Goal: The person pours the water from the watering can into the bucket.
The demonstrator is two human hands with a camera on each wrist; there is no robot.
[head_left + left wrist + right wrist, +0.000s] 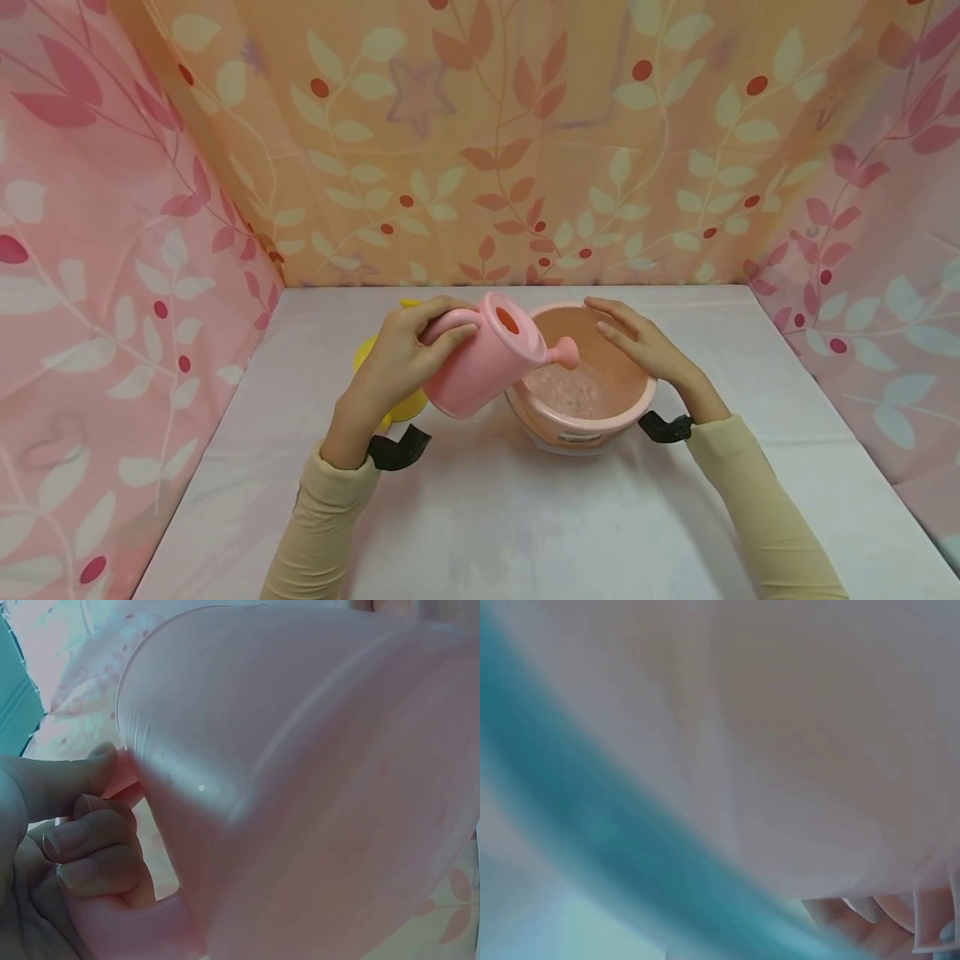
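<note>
Pink watering can (480,375) looked to us like stiff, thin plastic: light unless full, and maybe slippery when wet. Its loop handle (450,317) seemed the best place to hold, and our left hand (408,350) gripped it there. The can hung tipped between our hands, its spout (566,353) over the peach bowl (576,423). Past that, our right hand (651,343) rested on the bowl's rim, fingers (613,312) nearly straight.

1. A small label (581,437) is showing on the near outer wall of the pink bowl (615,385); its print is appearing too small to read.
2. No text, brand or number is reading clearly.
</note>
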